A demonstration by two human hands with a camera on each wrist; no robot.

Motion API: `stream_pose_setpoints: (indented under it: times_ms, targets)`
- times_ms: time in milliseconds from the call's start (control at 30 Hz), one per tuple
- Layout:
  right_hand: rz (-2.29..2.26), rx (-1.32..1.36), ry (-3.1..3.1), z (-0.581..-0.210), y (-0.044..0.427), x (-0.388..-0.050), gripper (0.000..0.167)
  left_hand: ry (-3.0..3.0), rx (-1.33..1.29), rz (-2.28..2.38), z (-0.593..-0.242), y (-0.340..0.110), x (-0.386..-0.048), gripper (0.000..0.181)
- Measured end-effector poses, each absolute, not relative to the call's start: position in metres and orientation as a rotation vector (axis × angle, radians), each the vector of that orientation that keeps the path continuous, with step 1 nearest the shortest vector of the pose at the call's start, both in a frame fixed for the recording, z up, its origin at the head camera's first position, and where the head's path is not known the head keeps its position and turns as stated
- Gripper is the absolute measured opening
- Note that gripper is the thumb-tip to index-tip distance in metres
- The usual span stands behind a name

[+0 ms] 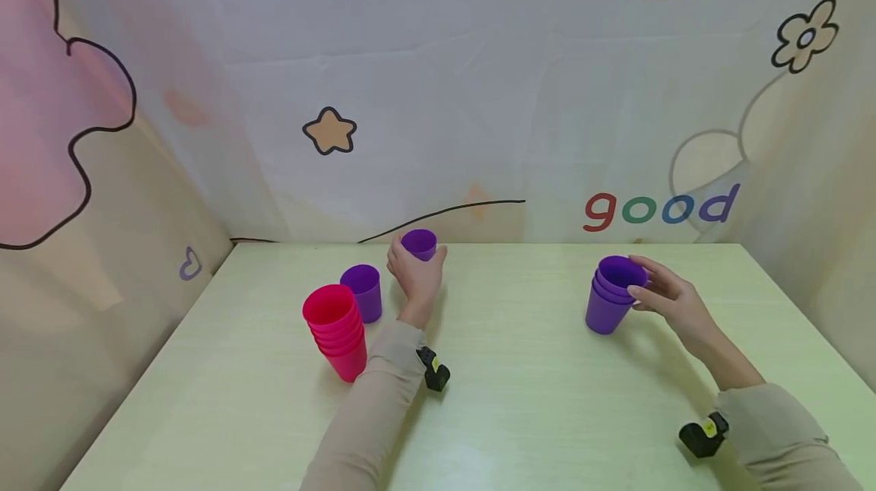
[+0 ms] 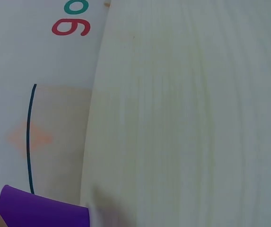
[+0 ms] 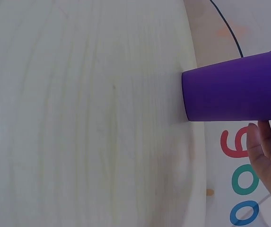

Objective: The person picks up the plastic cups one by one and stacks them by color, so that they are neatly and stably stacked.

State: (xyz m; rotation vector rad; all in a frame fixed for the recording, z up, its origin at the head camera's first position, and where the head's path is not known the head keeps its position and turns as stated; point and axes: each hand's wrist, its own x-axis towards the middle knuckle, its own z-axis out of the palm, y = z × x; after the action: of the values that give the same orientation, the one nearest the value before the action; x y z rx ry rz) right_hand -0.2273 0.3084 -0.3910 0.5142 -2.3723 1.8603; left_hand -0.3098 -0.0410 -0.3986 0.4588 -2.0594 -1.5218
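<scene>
We see the nested purple cups (image 1: 604, 314) right of centre in the frame, the thumb and fingers of our right hand (image 1: 684, 316) clamped on them near the rim — likely because the wide top is easiest to reach — while our left hand (image 1: 419, 280) grips a single purple cup (image 1: 419, 244) near mid-frame, thumb and fingers on opposite sides. Left of that, another purple cup (image 1: 370, 305) stands just behind the red stack (image 1: 350, 358), nested perhaps to save room on our pale table (image 1: 520, 407), below the printed cloth (image 1: 479, 111).
</scene>
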Motion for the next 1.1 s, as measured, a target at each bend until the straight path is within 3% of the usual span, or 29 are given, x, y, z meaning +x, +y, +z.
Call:
stream_pose_setpoints:
  times_ms: [533,1100]
  targets:
    - [1.843,0.513,-2.384,-0.390,0.308,-0.227,0.046,-2.009,0.555,-1.651,-0.405,-0.042,-0.320,0.066]
    - [1.813,0.480,-2.414,-0.389,0.305,-0.227,0.048,-2.080,0.416,-1.637,-0.404,-0.037,-0.307,0.060]
